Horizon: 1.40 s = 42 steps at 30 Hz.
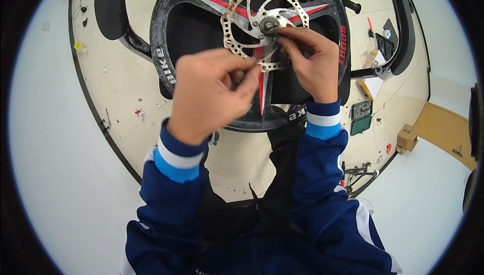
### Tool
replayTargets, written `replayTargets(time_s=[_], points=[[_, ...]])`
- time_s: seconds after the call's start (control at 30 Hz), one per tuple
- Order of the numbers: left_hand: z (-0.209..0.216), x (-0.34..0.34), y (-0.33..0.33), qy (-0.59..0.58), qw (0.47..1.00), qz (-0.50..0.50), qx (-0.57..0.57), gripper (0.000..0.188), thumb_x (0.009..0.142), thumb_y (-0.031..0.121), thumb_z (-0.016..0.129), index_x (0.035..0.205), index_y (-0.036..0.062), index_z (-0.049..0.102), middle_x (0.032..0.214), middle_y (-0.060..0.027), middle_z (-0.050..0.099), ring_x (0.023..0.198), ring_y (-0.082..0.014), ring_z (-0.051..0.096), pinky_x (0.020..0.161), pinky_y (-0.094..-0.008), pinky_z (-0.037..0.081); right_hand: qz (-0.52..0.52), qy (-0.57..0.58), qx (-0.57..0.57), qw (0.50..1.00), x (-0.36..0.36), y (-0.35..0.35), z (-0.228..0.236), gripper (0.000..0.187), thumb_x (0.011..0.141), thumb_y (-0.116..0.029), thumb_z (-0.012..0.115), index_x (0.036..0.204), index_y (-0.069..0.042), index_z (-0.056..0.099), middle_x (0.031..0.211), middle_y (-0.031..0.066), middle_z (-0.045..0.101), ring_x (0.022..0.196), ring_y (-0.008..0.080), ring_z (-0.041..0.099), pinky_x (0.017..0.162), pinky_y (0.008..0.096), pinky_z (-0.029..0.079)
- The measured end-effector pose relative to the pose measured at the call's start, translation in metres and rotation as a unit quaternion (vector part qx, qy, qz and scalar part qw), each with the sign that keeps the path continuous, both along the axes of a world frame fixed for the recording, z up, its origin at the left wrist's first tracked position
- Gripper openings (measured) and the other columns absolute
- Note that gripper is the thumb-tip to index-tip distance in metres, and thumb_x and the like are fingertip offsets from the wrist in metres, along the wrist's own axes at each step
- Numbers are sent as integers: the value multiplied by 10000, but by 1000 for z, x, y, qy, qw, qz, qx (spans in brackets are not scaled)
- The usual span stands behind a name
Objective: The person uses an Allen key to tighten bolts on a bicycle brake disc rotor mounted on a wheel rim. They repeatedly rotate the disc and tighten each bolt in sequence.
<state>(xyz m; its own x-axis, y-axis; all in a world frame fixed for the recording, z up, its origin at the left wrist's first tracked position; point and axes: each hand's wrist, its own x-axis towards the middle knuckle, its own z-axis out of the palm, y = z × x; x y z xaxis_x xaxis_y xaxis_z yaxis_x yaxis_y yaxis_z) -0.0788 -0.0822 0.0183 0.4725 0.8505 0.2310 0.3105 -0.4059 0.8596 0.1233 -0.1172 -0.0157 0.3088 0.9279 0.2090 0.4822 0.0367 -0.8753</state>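
Pinching the lower end of a slender dark piece (274,48), the left hand (209,91) is curling its thumb and forefinger together, its outline slightly blurred. The piece is slanting across the pale metal of a brake disc (228,29), up toward the right hand (313,63); whether it is a rod or a flat strip, I cannot tell. The right hand is bending its thumb and forefinger close together beside the hub (268,25), but I cannot tell whether they are gripping the piece's upper end or only touching the round, greyish metal there.

The disc is showing a wavy edge, rows of small drilled holes, curved inner arms and brownish, rust-like staining. It is sitting flat over the middle of a bicycle wheel (160,33), whose broad, dark rim is looking scuffed and dusty along the left. Thick tapering spokes are radiating from the centre with glossy red and whitish panels. The wheel is lying on its side over a black chair seat (298,89) with a finely textured surface, and a smooth, rounded black armrest (110,7) is standing to the left.

Ribbed cuffs banded navy, white and bright blue are circling both wrists. On the smooth, pale tiled floor (113,86), an opened green case (361,124) and a brown cardboard box (406,138) are lying to the right.
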Motion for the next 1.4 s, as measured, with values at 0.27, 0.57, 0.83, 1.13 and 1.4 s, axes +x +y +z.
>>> replayTargets(time_s=[0.27, 0.57, 0.83, 1.13, 1.4], points=[[-10, 40, -48, -69, 975, 48, -205, 201, 805, -2, 808, 872, -69, 631, 612, -68, 651, 529, -31, 579, 486, -189, 425, 7, -16, 0, 1000, -1, 2, 0, 190, 834, 17, 709, 1003, -32, 779, 872, 134, 762, 724, 176, 724, 676, 265, 563], [-23, 27, -30, 2, 988, 2, -153, 207, 800, 5, 777, 836, -37, 577, 581, -113, 609, 493, -107, 599, 487, -249, 448, 3, -55, 10, 998, 2, 1, -1, 183, 825, 25, 727, 992, -29, 778, 919, 108, 757, 772, 169, 718, 684, 260, 557], [-25, -5, 38, -11, 994, 90, -59, 152, 800, 54, 799, 940, 2, 771, 735, -67, 645, 590, -113, 554, 547, -251, 436, -19, -103, 17, 994, -5, 4, 6, 148, 804, -13, 785, 951, -3, 773, 888, 36, 698, 674, 86, 570, 591, 220, 438], [-26, 46, 66, -176, 973, 96, -116, 316, 885, 9, 710, 1193, -51, 679, 922, -103, 730, 819, -110, 696, 719, -234, 549, -25, -94, -3, 995, -4, 0, 3, 150, 764, -28, 814, 884, 29, 744, 837, 60, 681, 618, 121, 562, 557, 241, 435], [-17, 87, 80, -128, 983, 116, -65, 333, 969, 15, 588, 1282, -97, 579, 1054, -156, 739, 848, -141, 718, 745, -225, 549, -25, -76, 3, 997, -4, 2, -2, 155, 767, 2, 808, 888, 57, 728, 818, 70, 679, 654, 110, 607, 587, 231, 474]])
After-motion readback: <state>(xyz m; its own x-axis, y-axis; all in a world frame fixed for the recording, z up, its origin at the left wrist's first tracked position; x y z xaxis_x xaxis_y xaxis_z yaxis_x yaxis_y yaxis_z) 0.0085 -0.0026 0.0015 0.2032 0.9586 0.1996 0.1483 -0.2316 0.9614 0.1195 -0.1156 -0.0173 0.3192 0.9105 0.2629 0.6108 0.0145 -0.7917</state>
